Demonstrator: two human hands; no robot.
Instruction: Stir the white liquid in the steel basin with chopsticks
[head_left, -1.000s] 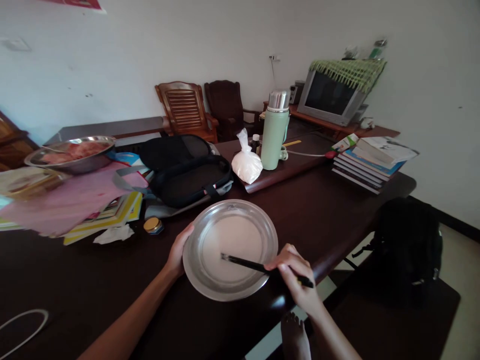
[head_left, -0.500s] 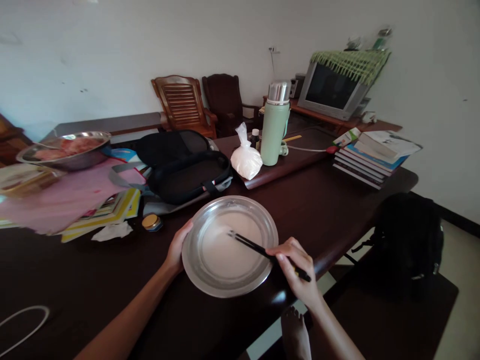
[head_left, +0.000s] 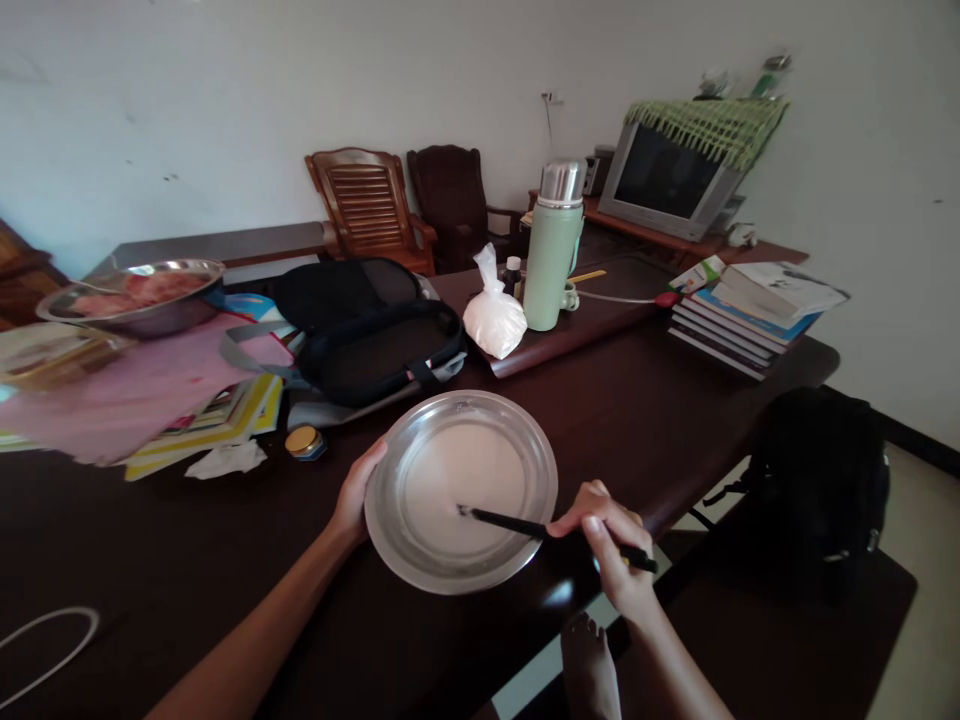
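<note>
A round metal basin point(head_left: 536, 440) sits on the dark table near its front edge, with a pale, milky liquid point(head_left: 465, 470) in it. My left hand point(head_left: 358, 492) grips the basin's left rim, thumb over the edge and fingers hidden beneath. Between the fingers of my right hand point(head_left: 611, 545) is a pair of black chopsticks point(head_left: 510, 523), slanting over the right rim with the tips dipped in the liquid. Behind the basin stand a knotted plastic bag of white powder point(head_left: 495, 325) and a green thermos point(head_left: 553, 260).
An open black bag point(head_left: 375, 340) lies behind left, near a small gold-lidded jar point(head_left: 305, 442) and a crumpled tissue point(head_left: 226, 459). Farther left is a metal bowl of raw meat point(head_left: 142, 295). Stacked books point(head_left: 742, 315) occupy the right; a black backpack point(head_left: 817, 480) rests below the table edge.
My right hand has shifted right and slightly down, bringing the chopstick tips from the liquid's middle toward the near side. My left hand stays on the rim.
</note>
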